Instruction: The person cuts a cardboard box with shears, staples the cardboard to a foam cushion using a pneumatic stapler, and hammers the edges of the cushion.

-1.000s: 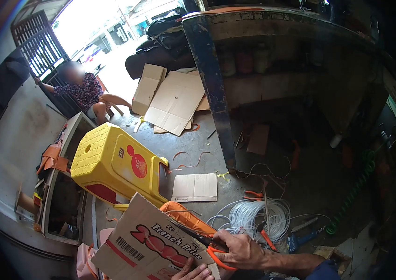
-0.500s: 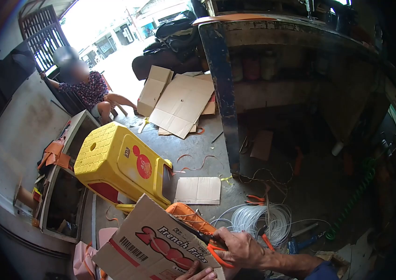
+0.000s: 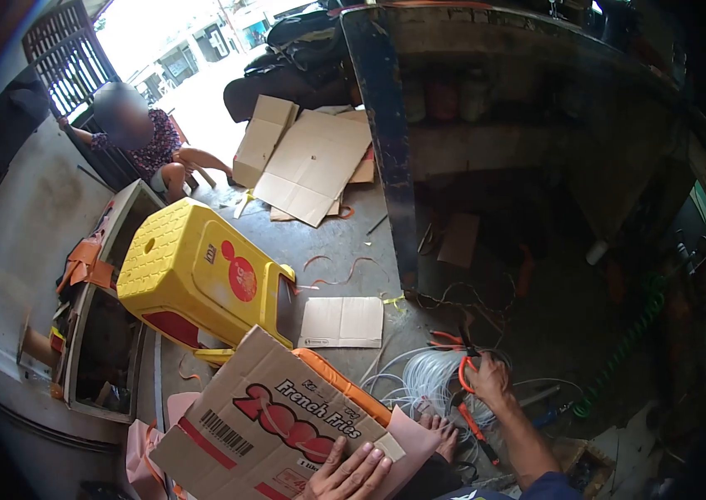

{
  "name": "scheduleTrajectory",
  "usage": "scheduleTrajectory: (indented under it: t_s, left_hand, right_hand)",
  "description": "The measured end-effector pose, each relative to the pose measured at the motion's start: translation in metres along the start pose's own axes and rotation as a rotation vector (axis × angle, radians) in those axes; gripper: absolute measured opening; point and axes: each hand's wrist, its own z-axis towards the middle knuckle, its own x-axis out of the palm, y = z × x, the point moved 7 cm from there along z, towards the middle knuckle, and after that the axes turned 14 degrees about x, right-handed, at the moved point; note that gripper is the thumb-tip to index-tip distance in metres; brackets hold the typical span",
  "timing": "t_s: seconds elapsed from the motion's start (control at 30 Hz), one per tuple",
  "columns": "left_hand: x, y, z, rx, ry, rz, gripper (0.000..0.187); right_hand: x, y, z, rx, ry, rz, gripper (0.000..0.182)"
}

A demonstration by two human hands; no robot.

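A printed cardboard piece (image 3: 219,408) lies tilted in front of me, its lettering reading French Fries. My left hand (image 3: 349,473) rests flat on its lower right part with fingers stretched out. Off to the right, my right hand (image 3: 490,379) is closed around the orange handles of scissors (image 3: 464,375), their dark blades pointing up and away. The scissors are above a coil of clear plastic line (image 3: 419,379), apart from the cardboard. Beneath the cardboard show a pink sheet (image 3: 413,446) and an orange padded item (image 3: 340,382).
A yellow plastic stool (image 3: 194,271) lies on its side beyond the cardboard. Flattened boxes (image 3: 311,162) and a small cardboard sheet (image 3: 342,322) are on the floor. An orange-handled tool (image 3: 476,429) lies near a bare foot (image 3: 440,433). A person (image 3: 132,137) sits at the far left.
My right hand has carried the scissors away from the cardboard's edge, to the right over the coil. My left hand has come up further onto the cardboard's face, and the pink sheet now shows.
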Motion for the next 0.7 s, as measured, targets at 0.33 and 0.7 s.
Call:
scheduleTrajectory:
  t_s: [0.33,0.7]
  left_hand:
    - [0.022,0.012,0.009,-0.086,0.206,0.130,0.036]
    - [0.001,0.077,0.009,-0.335,0.183,0.105,0.033]
  right_hand:
    - [-0.066,0.132,-0.134,-0.313,0.832,0.802,0.042]
    - [-0.057,0.211,-0.088,-0.591,0.838,0.761,0.054]
